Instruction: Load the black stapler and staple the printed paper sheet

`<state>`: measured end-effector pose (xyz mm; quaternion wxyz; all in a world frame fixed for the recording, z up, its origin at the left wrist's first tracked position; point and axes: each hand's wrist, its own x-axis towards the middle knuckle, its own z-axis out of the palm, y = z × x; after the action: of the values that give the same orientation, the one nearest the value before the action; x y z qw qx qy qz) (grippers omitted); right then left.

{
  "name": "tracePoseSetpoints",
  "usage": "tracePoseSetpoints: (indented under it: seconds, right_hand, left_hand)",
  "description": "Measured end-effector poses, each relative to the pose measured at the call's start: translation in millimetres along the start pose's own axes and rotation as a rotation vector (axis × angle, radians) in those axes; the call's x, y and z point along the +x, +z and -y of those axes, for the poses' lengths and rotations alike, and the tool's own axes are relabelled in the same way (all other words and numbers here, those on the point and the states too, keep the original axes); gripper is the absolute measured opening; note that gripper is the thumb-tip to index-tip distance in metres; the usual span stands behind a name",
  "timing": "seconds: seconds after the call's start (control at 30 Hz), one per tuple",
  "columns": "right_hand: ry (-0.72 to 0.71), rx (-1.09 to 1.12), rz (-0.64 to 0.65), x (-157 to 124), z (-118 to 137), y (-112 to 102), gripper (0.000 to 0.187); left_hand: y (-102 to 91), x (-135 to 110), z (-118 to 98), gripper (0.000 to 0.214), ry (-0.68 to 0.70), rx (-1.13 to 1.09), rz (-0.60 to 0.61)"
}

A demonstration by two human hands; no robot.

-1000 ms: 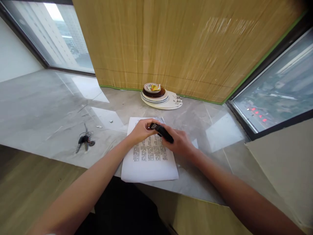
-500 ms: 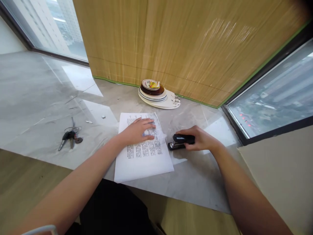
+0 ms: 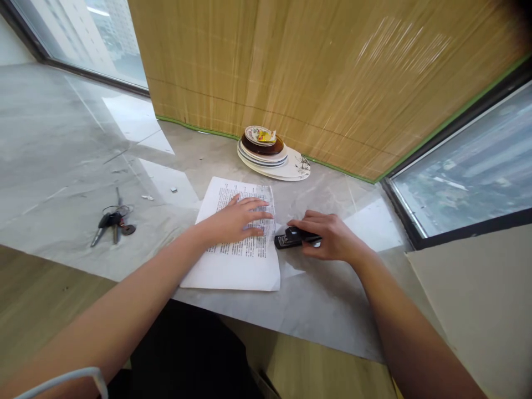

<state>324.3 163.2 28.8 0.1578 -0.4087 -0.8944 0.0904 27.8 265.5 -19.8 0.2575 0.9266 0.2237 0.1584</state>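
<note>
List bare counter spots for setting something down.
Free: counter left of the keys; patch between plates and right window. Crowded: paper under the left hand, with the stapler in the right hand by its right edge.

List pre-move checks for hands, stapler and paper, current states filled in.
1. Left hand spread over the printed paper: ok.
2. Right hand gripping the stapler: ok.
3. Paper's edge inside the stapler's mouth: cannot tell; the front end sits right at the paper's right edge.
4. Sheets stacked flush: cannot tell; the number of sheets isn't visible.
5. Left fingers clear of the stapler: ok, a gap shows.
6. Keys and plate stack away from both hands: ok, keys off to the left, plates beyond the paper.
</note>
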Motion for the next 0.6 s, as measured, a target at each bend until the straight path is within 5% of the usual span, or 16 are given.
tracePoseSetpoints:
  seconds: [0.37, 0.6]
  right_hand:
    - [-0.079, 0.307, 0.162, 4.3, 3.3, -4.3, 0.045]
    - [0.041, 0.208, 0.02, 11.7, 11.7, 6.5, 0.047]
  left_hand:
    - [5.9, 2.1, -5.8, 0.038, -0.136, 0.045, -0.056]
    - [3.0, -0.4, -21.4, 0.057, 0.021, -0.13, 0.036]
